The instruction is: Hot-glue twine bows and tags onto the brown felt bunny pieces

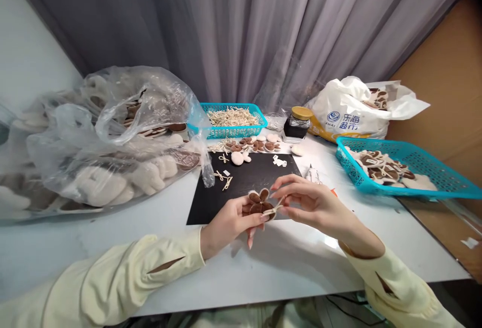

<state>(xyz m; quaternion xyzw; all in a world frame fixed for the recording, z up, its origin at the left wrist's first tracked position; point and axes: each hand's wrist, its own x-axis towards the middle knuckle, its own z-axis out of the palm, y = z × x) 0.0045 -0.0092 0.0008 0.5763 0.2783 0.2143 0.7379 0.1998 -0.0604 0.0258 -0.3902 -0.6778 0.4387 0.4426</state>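
Observation:
My left hand (229,222) is closed on a small brown and cream plush piece (259,202) with rounded lobes, held just above the near edge of a black mat (244,182). My right hand (309,202) pinches a little cream string bow (274,209) against that piece; its other fingers are spread. More bows (223,176) and plush pieces (252,144) lie on the mat's far side.
A big clear bag of plush parts (98,147) fills the left of the white table (263,262). A blue basket of bows (231,119) stands at the back, a jar (299,122) and white shopping bag (350,109) beside it. Another blue basket (399,167) holds finished pieces at right.

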